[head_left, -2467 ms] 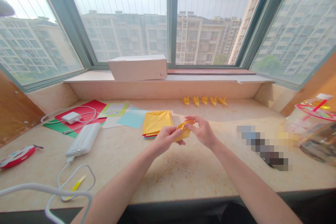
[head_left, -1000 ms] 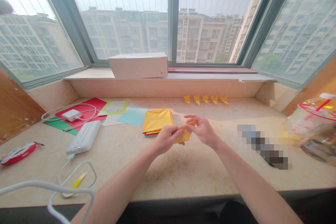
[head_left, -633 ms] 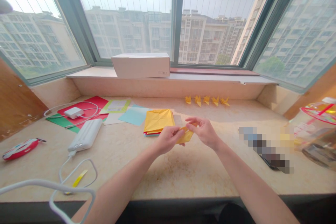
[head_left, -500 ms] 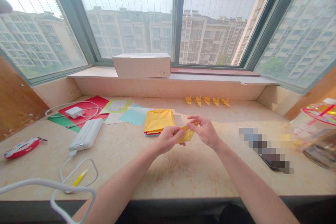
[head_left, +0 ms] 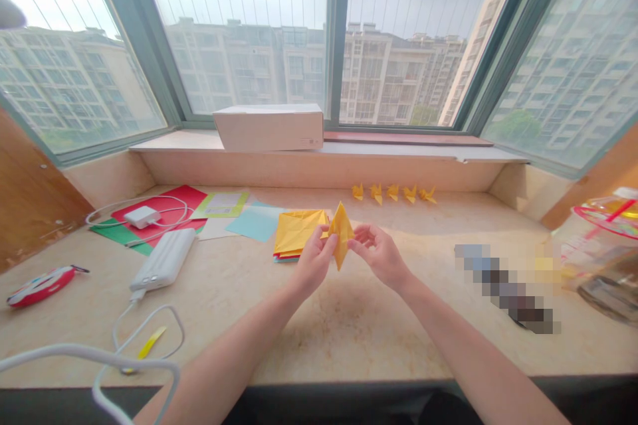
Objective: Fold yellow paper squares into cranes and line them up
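Note:
A folded yellow paper piece [head_left: 341, 234], diamond-shaped and standing on end, is held up above the marble counter [head_left: 319, 319]. My left hand [head_left: 313, 261] pinches its left side. My right hand [head_left: 379, 254] pinches its right side with thumb and fingertips. Just behind the hands lies a stack of coloured paper sheets [head_left: 295, 231] with a yellow one on top. Several small yellow folded cranes [head_left: 392, 192] stand in a row near the back ledge.
A white power bank [head_left: 163, 267] with a looping cable lies left, beside red and green sheets [head_left: 164, 209] and a charger [head_left: 141, 216]. A white box [head_left: 269, 126] sits on the sill. A blurred dark object [head_left: 508, 287] and a clear jar [head_left: 601, 252] are at the right.
Both hands have turned the yellow paper from lying flat and low to standing upright, and raised it slightly. The view has shifted a little.

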Demonstrator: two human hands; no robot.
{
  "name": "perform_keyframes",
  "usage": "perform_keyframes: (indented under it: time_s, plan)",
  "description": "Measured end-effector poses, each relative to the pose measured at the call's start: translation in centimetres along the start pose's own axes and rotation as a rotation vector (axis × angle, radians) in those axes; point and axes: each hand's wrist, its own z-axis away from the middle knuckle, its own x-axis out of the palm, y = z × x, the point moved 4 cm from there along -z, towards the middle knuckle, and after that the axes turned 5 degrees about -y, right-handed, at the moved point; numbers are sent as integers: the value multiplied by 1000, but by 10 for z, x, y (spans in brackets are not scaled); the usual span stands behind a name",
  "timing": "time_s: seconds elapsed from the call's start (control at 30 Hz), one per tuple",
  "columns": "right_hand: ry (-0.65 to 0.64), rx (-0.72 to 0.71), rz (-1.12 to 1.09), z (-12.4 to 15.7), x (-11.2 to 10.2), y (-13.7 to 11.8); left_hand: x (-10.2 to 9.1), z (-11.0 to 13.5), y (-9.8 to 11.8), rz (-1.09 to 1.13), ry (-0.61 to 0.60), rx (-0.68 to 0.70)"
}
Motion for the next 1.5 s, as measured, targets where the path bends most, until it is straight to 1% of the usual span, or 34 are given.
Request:
perform_keyframes:
  time_s: [0.17,0.27,0.37,0.53,0.67,0.77,0.9,0.97,1.07,1.13,1.37,1.5]
  plan:
    - [66,-10,4,-1,-7,-3,9,2,0,-3,-114,41]
    - [61,-16,22,-1,-8,-5,10,3,1,-61,-146,58]
    - [40,-39,40,0,-7,-6,10,3,-1,-72,-137,15]
    - [27,-83,76,1,-5,-7,6,2,-5,2,-73,-67]
    - [20,-111,93,1,-5,-7,6,2,-6,14,-117,-115]
    - [50,-145,119,1,-6,-8,8,3,-5,29,-143,-107]
    - [126,-226,219,5,-6,-11,9,4,-5,40,-109,-99]
    - [135,-289,251,7,-5,-13,9,5,-4,46,-101,-98]
    - [84,-370,291,10,-2,-14,9,6,-2,61,-80,-81]
    - [43,-394,331,11,0,-14,9,6,-1,68,-64,-76]
    - [-7,-394,378,8,1,-13,5,5,-6,127,-48,-84]
    - [-23,-379,365,9,-1,-17,6,4,-5,134,-90,-67]
